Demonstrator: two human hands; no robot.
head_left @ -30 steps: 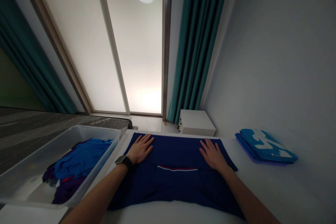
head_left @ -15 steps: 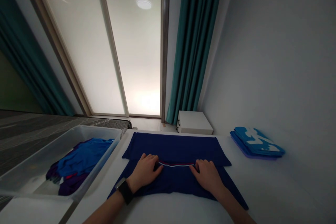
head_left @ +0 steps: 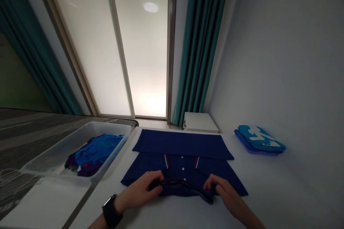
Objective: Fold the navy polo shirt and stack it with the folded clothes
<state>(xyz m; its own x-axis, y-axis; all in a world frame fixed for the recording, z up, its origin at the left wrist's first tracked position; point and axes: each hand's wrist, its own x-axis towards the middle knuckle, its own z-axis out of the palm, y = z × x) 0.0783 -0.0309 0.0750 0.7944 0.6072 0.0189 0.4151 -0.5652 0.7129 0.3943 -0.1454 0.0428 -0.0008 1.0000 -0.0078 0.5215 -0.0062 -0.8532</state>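
A dark blue polo shirt point(head_left: 185, 150) lies on the white table point(head_left: 268, 186), its far part folded into a flat band. The button placket with red and white trim shows in the middle. My left hand point(head_left: 142, 193), a black watch on its wrist, is closed on the shirt's collar at the near edge. My right hand point(head_left: 221, 190) is closed on the same collar a little to the right. Both hands pinch the fabric and hold it slightly raised off the table.
A clear plastic bin point(head_left: 67, 150) with blue and purple clothes stands at the left. A folded stack of blue and white cloth point(head_left: 259, 139) lies at the back right by the wall. A white cabinet point(head_left: 200, 123) and teal curtains point(head_left: 199, 43) stand behind the table.
Both hands slid from flat on the shirt's far part toward me, then gripped the collar at the near edge. The placket and buttons now show.
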